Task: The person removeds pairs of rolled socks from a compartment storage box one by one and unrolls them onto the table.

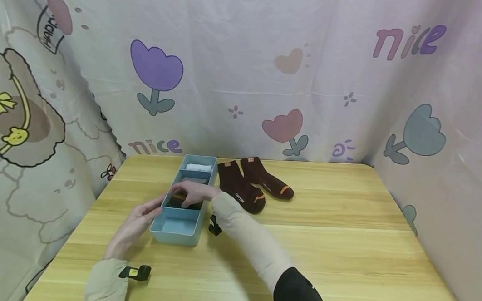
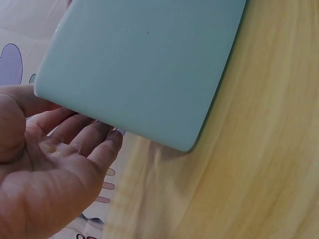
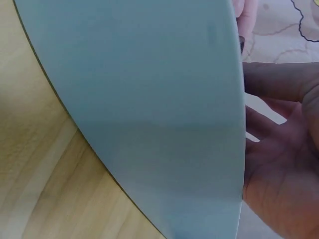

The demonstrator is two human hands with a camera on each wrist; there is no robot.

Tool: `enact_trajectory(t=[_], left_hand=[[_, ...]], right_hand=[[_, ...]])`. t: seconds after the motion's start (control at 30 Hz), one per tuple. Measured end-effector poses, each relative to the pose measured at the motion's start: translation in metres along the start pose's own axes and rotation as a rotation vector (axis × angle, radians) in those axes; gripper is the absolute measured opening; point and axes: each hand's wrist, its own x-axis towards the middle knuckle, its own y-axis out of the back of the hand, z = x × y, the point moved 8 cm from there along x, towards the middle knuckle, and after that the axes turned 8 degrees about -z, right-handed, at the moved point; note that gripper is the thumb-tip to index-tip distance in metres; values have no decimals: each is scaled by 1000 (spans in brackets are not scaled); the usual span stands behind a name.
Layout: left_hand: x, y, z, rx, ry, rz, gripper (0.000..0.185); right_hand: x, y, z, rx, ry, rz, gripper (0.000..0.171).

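Observation:
A light-blue divided box [image 1: 175, 237] stands on the wooden table [image 1: 342, 246], left of centre. Its far compartment holds a white sock [image 1: 199, 167], the one behind that a grey sock [image 1: 194, 180], and the third a dark sock [image 1: 177, 203]. The nearest compartment shows only its blue floor. My right hand [image 1: 194, 192] lies across the third compartment, fingers resting on the dark sock. My left hand [image 1: 135, 224] has straight fingers against the box's left wall. The left wrist view shows the palm [image 2: 60, 164] beside the box [image 2: 139, 64]. In the right wrist view the right hand [image 3: 284, 164] reaches past the box wall [image 3: 149, 99].
Two brown socks [image 1: 241, 189] [image 1: 268, 179] with orange marks lie flat just right of the box. A cartoon-printed curtain [image 1: 245, 78] closes in the table at the back and on both sides.

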Motion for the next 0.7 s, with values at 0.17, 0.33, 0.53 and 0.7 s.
enact_trajectory(t=[0.17, 0.33, 0.53, 0.7], left_hand=[[-1, 0, 0, -11, 1, -4, 59], [0, 0, 0, 6, 35, 4, 61], [-1, 0, 1, 2, 54, 7, 61], [-3, 2, 0, 1, 72, 23, 61]], right_hand=[[6, -4, 1, -93, -44, -50, 54], [9, -6, 6, -108, -93, -71, 56], [9, -6, 8, -71, -93, -72, 54], [5, -3, 4, -58, -33, -23, 48]])
